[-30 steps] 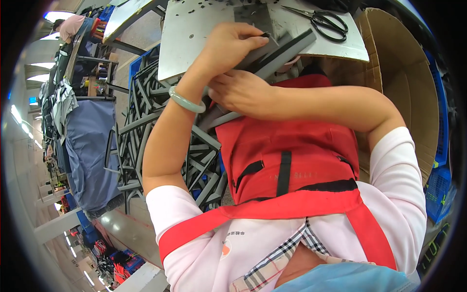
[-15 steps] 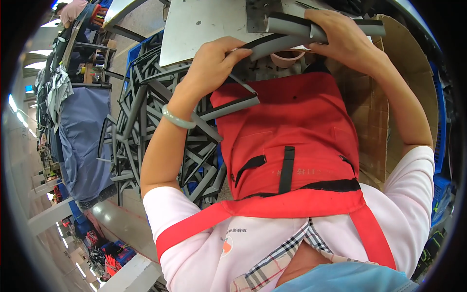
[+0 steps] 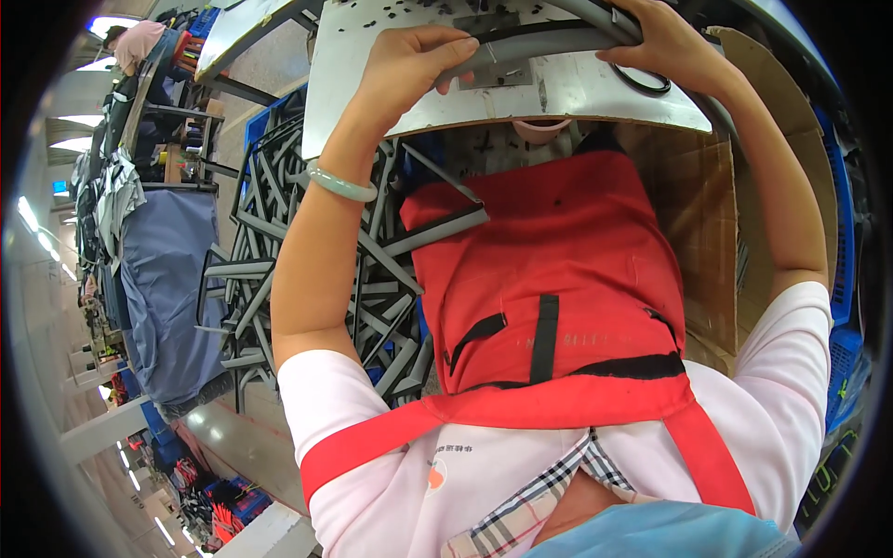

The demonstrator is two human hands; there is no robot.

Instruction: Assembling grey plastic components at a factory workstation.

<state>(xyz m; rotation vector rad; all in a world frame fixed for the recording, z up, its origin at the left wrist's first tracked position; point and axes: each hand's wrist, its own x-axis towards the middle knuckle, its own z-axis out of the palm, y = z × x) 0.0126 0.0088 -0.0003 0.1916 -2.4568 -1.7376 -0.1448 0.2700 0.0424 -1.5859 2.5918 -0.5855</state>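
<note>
A long dark grey rubber strip [image 3: 549,39] lies across the grey metal worktable [image 3: 409,102] at the top. My left hand [image 3: 409,65] grips the strip's left part, thumb under, fingers over. My right hand [image 3: 665,42] holds the strip's right part, which curves down past the wrist. A pale green bangle [image 3: 339,184] sits on my left wrist. Another grey strip [image 3: 446,228] rests on the red apron [image 3: 549,279] over my lap.
A pile of grey rubber frame pieces [image 3: 279,270] fills a blue crate at my left. A brown cardboard box [image 3: 716,214] stands on the right, a blue crate [image 3: 842,223] beyond it. Black scissor handles [image 3: 644,82] lie on the table. A person [image 3: 139,42] works far left.
Both hands have moved up onto the table with the grey strip. The right hand went from my lap area to the strip's right end, and the scissors are now mostly covered.
</note>
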